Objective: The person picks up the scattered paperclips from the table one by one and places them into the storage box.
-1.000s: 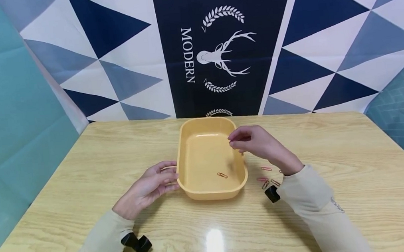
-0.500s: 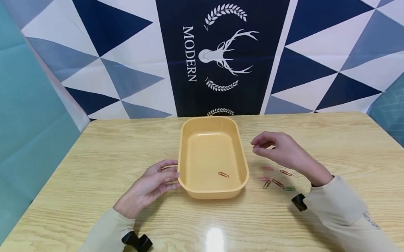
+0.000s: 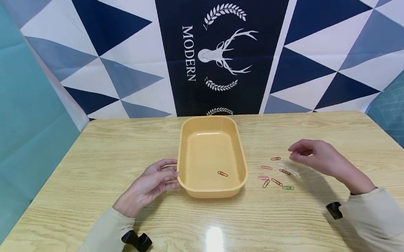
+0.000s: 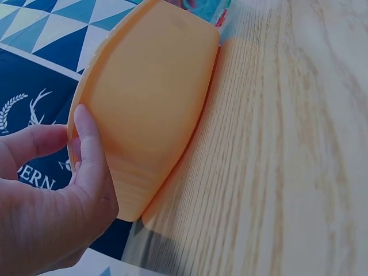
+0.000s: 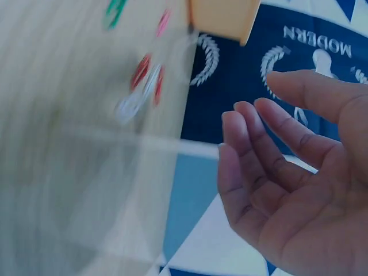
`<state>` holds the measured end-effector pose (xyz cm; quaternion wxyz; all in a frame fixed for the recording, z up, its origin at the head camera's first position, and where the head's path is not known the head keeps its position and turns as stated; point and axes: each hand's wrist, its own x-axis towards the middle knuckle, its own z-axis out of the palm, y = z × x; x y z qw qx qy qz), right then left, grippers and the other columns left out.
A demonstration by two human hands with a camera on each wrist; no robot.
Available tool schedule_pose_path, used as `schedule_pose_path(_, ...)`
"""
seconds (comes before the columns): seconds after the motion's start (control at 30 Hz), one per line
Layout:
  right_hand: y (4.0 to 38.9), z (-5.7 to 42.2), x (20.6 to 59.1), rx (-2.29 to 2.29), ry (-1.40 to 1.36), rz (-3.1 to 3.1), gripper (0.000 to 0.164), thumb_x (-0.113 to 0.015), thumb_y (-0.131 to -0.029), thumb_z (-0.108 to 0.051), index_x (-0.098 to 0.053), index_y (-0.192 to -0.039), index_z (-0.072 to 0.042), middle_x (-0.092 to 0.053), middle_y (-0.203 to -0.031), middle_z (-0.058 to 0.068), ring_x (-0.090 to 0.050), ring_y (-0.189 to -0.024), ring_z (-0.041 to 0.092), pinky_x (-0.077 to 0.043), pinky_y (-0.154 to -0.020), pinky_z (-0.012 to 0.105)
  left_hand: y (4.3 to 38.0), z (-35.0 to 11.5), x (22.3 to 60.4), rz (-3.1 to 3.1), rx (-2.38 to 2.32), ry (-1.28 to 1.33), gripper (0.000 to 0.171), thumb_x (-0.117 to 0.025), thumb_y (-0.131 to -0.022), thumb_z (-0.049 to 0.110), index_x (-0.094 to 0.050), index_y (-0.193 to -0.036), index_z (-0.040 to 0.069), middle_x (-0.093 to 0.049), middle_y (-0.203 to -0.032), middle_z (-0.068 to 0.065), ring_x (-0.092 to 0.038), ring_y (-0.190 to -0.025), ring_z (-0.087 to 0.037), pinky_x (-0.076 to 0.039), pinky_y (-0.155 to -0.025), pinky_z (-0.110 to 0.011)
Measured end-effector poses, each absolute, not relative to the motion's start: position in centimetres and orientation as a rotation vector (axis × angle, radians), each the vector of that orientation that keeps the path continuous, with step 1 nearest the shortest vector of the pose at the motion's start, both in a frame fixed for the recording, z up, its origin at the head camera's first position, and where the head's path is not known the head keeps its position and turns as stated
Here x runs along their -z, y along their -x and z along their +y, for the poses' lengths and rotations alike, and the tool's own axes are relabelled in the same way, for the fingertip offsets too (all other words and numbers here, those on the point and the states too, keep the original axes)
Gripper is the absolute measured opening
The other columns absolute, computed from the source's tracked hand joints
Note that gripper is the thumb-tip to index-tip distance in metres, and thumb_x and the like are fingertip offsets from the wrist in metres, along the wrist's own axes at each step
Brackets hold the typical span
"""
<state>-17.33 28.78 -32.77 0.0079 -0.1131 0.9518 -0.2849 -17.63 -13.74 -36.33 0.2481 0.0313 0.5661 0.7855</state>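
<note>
A yellow-orange plastic tray (image 3: 209, 153) stands on the wooden table, with one red paper clip (image 3: 222, 174) lying inside it. At its left side my left hand (image 3: 149, 186) touches the rim and outer wall with fairly straight fingers; the left wrist view shows the fingertips against the tray wall (image 4: 144, 86). My right hand (image 3: 322, 158) hovers right of several loose paper clips (image 3: 284, 171). Those are red, pink, white and green (image 3: 288, 188). In the right wrist view its fingers (image 5: 276, 155) are loosely bent, thumb apart, with nothing seen between them.
The wooden table (image 3: 153, 234) extends around the tray. A patterned cloth (image 3: 213, 49) with navy, white and grey-blue shapes hangs behind its far edge. Teal fabric (image 3: 14, 118) covers the left side. Black camera mounts (image 3: 137, 241) sit at both wrists.
My right hand has moved from over the tray's right rim to the right, past the loose paper clips, uncovering more of them. My left hand stays at the tray's side.
</note>
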Motion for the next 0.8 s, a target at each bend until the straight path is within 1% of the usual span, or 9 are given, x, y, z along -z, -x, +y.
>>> schedule_pose_path(0.07,17.2,29.7,33.1,0.868,0.319,2.968,0.028,-0.066,-0.092,-0.015,-0.063,-0.110,0.007,-0.066,-0.092,0.006,-0.061,-0.085,0.022,-0.050,-0.064,0.026,17.6,-13.7,36.2,1.544,-2.141,-0.077,0.050,-0.049,-0.091,-0.010,-0.028,-0.136,-0.012,-0.055,-0.109,-0.016,-0.063,-0.086,-0.020,-0.057,-0.077,-0.028)
schedule_pose_path(0.23,17.2,31.2,33.9,0.857,0.224,2.911,0.028,-0.064,-0.093,-0.014,-0.061,-0.110,0.009,-0.064,-0.092,0.009,-0.059,-0.083,0.022,-0.048,-0.064,0.031,17.6,-13.8,36.2,1.545,-2.142,-0.072,0.049,-0.050,-0.092,-0.010,-0.029,-0.136,-0.012,-0.055,-0.110,-0.016,-0.063,-0.087,-0.021,-0.057,-0.078,-0.029)
schedule_pose_path(0.53,17.7,31.5,34.5,0.838,0.120,2.804,0.033,-0.065,-0.093,-0.019,-0.060,-0.108,0.009,-0.065,-0.093,0.011,-0.057,-0.080,0.019,-0.047,-0.065,0.032,17.6,-13.8,36.3,1.537,-2.144,-0.070,0.049,-0.050,-0.092,-0.010,-0.028,-0.136,-0.012,-0.055,-0.108,-0.015,-0.063,-0.086,-0.021,-0.057,-0.078,-0.029)
schedule_pose_path(0.67,17.7,31.2,34.5,0.793,0.110,2.811,0.034,-0.068,-0.090,-0.022,-0.061,-0.106,0.007,-0.064,-0.091,0.009,-0.056,-0.078,0.019,-0.045,-0.065,0.032,17.7,-13.7,36.3,1.539,-2.146,-0.072,0.049,-0.049,-0.091,-0.010,-0.029,-0.136,-0.012,-0.054,-0.109,-0.015,-0.063,-0.086,-0.020,-0.057,-0.077,-0.029)
schedule_pose_path(0.8,17.8,30.8,34.7,0.727,0.123,2.811,0.039,-0.072,-0.086,-0.028,-0.062,-0.104,0.005,-0.062,-0.090,0.010,-0.054,-0.079,0.021,-0.044,-0.064,0.032,17.6,-13.8,36.3,1.532,-2.147,-0.067,0.050,-0.049,-0.091,-0.011,-0.028,-0.136,-0.011,-0.056,-0.109,-0.016,-0.064,-0.086,-0.021,-0.057,-0.078,-0.029)
